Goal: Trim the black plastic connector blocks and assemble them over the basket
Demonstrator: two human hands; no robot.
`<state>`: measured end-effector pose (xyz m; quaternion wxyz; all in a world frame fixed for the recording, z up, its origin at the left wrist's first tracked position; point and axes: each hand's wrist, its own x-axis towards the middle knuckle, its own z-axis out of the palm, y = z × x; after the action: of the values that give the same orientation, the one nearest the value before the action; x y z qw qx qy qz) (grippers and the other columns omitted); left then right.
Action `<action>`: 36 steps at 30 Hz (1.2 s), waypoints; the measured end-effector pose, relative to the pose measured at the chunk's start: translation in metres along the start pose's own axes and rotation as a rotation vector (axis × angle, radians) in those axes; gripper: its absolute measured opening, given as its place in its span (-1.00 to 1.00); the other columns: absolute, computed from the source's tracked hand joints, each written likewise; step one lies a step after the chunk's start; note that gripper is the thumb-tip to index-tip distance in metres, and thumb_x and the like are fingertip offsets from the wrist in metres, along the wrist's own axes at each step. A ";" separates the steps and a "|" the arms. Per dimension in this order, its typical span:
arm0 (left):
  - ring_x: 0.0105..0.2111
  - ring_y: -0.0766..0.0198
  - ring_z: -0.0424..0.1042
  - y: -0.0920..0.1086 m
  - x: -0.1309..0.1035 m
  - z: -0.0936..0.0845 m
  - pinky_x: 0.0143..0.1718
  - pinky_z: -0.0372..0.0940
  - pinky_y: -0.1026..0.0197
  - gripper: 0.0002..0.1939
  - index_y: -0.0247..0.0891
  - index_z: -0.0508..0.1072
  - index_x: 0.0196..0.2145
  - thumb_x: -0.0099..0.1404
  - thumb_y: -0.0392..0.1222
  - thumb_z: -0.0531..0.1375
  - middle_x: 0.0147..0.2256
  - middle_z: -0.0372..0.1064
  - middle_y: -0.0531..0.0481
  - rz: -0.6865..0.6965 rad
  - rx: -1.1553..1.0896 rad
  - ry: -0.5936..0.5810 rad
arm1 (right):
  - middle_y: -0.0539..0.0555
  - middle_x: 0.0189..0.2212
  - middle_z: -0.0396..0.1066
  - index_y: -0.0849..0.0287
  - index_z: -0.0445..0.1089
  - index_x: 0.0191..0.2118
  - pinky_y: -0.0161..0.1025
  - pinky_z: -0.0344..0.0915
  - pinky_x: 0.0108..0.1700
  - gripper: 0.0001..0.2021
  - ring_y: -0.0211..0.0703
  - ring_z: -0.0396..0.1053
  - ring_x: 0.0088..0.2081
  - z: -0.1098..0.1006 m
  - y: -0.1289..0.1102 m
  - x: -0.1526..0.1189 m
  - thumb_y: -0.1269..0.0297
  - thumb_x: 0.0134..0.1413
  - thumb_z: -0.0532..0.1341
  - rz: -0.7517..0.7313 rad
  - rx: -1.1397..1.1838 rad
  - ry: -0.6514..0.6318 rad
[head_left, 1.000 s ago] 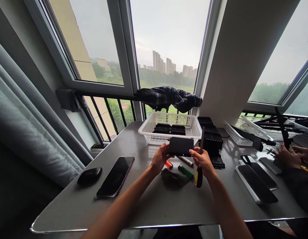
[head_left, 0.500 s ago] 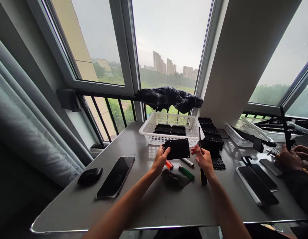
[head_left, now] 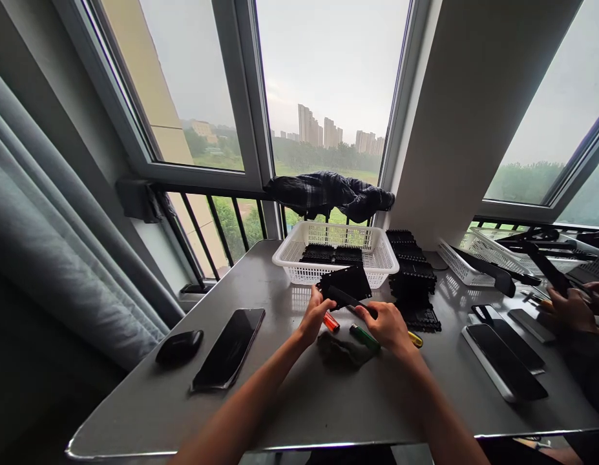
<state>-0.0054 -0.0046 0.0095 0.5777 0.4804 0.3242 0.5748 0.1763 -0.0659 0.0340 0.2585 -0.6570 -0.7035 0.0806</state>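
My left hand [head_left: 317, 315] is closed on the left edge of a thin black plastic panel [head_left: 355, 283], its thumb towards me. My right hand [head_left: 387, 326] grips what looks like a flat file [head_left: 344, 297], dark-bladed, with a yellow-ended handle [head_left: 415, 340] sticking out behind the fist. The file's blade lies across the lower part of the panel, its tip close to my left thumb. Below the hands are a red lighter [head_left: 331, 321], a green lighter [head_left: 364, 337] and a crumpled dark cloth [head_left: 345, 352]. The white pen between the hands is mostly hidden.
Behind the panel stands a white basket [head_left: 287, 257] with black panels inside. More black panels [head_left: 413, 271] are stacked right of it. A phone [head_left: 229, 349] and a black mouse [head_left: 179, 347] lie left; other phones [head_left: 505, 361] lie right, near another person's hands [head_left: 573, 307].
My right hand has swung the file from upright to lying across the panel and moved left. The panel has tilted slightly. The other person's dark part has dipped lower.
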 end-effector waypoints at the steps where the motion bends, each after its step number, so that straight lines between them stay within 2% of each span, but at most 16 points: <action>1: -0.11 0.12 0.38 0.000 0.000 0.000 0.05 0.24 0.03 -0.66 -0.19 0.30 -0.22 0.01 -0.22 0.25 -0.22 0.41 0.00 0.022 0.020 -0.003 | 0.10 -0.43 0.53 0.10 0.53 -0.40 -0.30 0.10 -0.35 -0.55 -0.10 0.45 -0.35 0.001 -0.001 0.000 -0.09 0.24 0.05 0.014 -0.025 -0.023; 6: 0.04 0.07 0.33 0.002 0.000 0.003 0.20 0.08 0.01 -0.70 -0.18 0.30 -0.20 0.16 -0.05 0.26 -0.14 0.41 -0.05 0.126 0.119 0.055 | 0.12 -0.29 0.55 0.09 0.56 -0.23 -0.28 0.17 -0.22 -0.57 -0.02 0.46 -0.18 0.006 -0.001 0.001 -0.11 0.22 0.08 0.075 -0.078 -0.063; 10: 0.00 0.06 0.37 0.005 -0.002 0.006 0.14 0.16 0.01 -0.65 -0.19 0.29 -0.16 0.17 -0.03 0.26 -0.15 0.43 -0.07 0.124 0.068 0.026 | 0.11 -0.31 0.55 0.07 0.57 -0.24 -0.29 0.16 -0.27 -0.56 -0.05 0.47 -0.22 0.008 -0.002 0.002 -0.11 0.23 0.06 0.076 -0.071 -0.105; 16: -0.02 0.06 0.39 0.006 -0.002 0.006 0.10 0.19 0.03 -0.62 -0.21 0.30 -0.14 0.14 -0.06 0.29 -0.11 0.42 -0.08 0.141 0.096 0.102 | 0.13 -0.33 0.55 0.08 0.57 -0.27 -0.28 0.14 -0.29 -0.54 -0.05 0.46 -0.25 0.008 -0.003 0.001 -0.12 0.24 0.04 0.067 -0.083 -0.079; 21: 0.00 0.07 0.39 0.002 0.001 0.002 0.13 0.17 0.02 -0.62 -0.21 0.29 -0.14 0.16 -0.04 0.28 -0.10 0.42 -0.09 0.112 0.083 0.044 | 0.12 -0.37 0.54 0.08 0.56 -0.34 -0.29 0.14 -0.31 -0.53 -0.06 0.46 -0.28 0.005 -0.005 0.000 -0.11 0.25 0.03 0.046 -0.089 -0.084; 27: -0.02 0.05 0.40 0.000 0.001 0.004 0.11 0.20 0.00 -0.59 -0.22 0.31 -0.12 0.13 -0.04 0.30 -0.11 0.43 -0.12 0.132 0.106 0.134 | 0.14 -0.34 0.55 0.08 0.56 -0.33 -0.27 0.16 -0.27 -0.54 -0.01 0.46 -0.23 0.006 -0.007 -0.001 -0.11 0.25 0.04 0.066 -0.111 -0.064; 36: -0.07 0.04 0.45 -0.007 0.003 0.001 0.03 0.27 0.00 -0.56 -0.24 0.36 -0.17 0.04 -0.05 0.37 -0.17 0.46 -0.13 0.101 0.069 0.172 | 0.14 -0.30 0.56 0.07 0.57 -0.25 -0.27 0.19 -0.24 -0.55 0.00 0.47 -0.20 0.008 -0.005 0.000 -0.12 0.23 0.06 0.081 -0.094 -0.066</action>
<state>-0.0014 -0.0007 0.0041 0.5012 0.4646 0.3676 0.6307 0.1681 -0.0644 0.0296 0.2005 -0.6935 -0.6875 0.0794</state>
